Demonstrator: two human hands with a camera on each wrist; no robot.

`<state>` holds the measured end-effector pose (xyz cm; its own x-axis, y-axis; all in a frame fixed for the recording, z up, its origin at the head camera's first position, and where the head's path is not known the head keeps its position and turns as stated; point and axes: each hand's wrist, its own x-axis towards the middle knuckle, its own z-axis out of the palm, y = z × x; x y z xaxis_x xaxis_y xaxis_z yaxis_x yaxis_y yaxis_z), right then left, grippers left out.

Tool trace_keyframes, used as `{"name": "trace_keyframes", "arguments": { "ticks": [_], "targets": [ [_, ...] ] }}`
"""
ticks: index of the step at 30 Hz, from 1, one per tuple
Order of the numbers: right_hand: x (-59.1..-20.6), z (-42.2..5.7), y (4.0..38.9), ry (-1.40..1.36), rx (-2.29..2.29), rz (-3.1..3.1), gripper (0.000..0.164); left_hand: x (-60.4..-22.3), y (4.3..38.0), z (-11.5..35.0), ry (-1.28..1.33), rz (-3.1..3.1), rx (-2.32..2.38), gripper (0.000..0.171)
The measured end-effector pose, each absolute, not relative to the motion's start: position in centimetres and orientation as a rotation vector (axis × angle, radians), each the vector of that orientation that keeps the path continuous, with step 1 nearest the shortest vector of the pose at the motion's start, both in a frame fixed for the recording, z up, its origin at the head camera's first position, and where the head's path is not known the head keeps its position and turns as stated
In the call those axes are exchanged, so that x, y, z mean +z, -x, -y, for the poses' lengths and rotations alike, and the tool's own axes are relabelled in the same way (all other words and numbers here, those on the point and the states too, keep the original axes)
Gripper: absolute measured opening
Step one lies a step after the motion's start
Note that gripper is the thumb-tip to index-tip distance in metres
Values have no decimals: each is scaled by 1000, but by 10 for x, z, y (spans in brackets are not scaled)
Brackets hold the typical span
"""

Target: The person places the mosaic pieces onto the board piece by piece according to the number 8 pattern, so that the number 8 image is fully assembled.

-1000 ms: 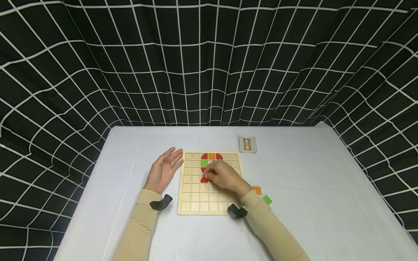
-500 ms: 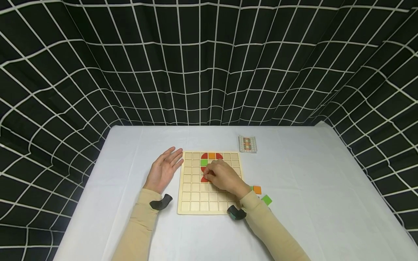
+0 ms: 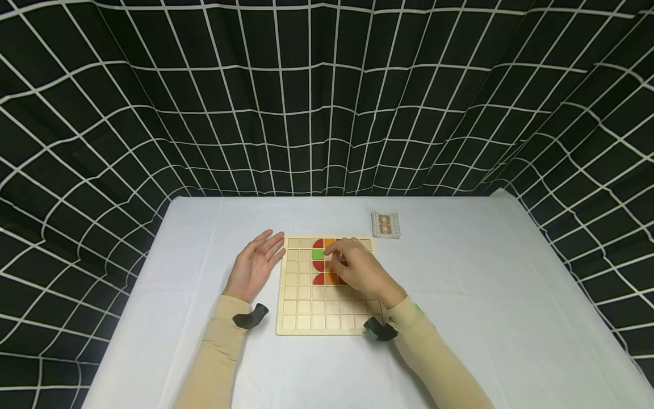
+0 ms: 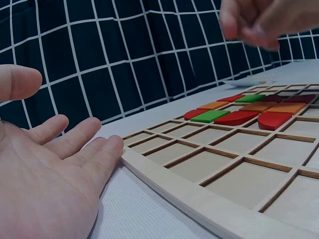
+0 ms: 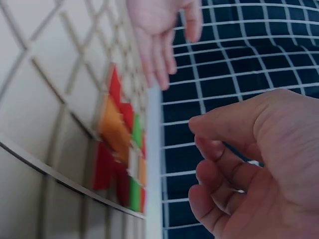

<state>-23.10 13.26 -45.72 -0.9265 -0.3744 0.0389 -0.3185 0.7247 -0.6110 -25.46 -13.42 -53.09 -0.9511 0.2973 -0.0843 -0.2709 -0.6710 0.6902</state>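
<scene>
A light wooden grid board (image 3: 306, 318) lies on the table with red, green and orange pieces set in its upper rows. My right hand (image 3: 365, 270) hovers over these pieces, its fingers loosely curved with no piece between them. In the right wrist view the thumb (image 5: 224, 127) is apart from the fingertips. Below it, a red rounded piece (image 3: 318, 279) and an orange square (image 3: 329, 278) sit in their cells; a green square (image 3: 318, 254) is farther up. My left hand (image 3: 252, 275) rests palm up beside the board, its fingertips at the left edge.
A small stack of printed cards (image 3: 385, 225) lies past the board's upper right corner. A sliver of a green piece (image 3: 418, 307) shows beside my right sleeve, which hides other loose pieces. A black gridded curtain (image 3: 327, 113) stands behind the white table (image 3: 485, 272).
My right hand has let go at the lower row of pieces, risen and shifted right, its fingers spreading apart. The orange piece there is now uncovered. My left hand stays put.
</scene>
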Motion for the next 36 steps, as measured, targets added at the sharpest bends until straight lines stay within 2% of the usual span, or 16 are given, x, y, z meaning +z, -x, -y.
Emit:
{"name": "trace_keyframes", "arguments": {
  "ticks": [9, 16, 25, 36],
  "targets": [
    [-423, -159, 221, 594, -1177, -2782, 17, -530, 254, 134, -48, -1083, 2617, 55],
    [-412, -184, 211, 570, -1123, -2872, 12, -530, 255, 134, -60, -1082, 2616, 56],
    [-415, -220, 195, 471, -1018, -2917, 13, -531, 254, 134, -45, -1093, 2614, 55],
    [-442, -243, 180, 363, -1002, -2909, 16, -530, 253, 134, -49, -1099, 2611, 55]
  ]
}}
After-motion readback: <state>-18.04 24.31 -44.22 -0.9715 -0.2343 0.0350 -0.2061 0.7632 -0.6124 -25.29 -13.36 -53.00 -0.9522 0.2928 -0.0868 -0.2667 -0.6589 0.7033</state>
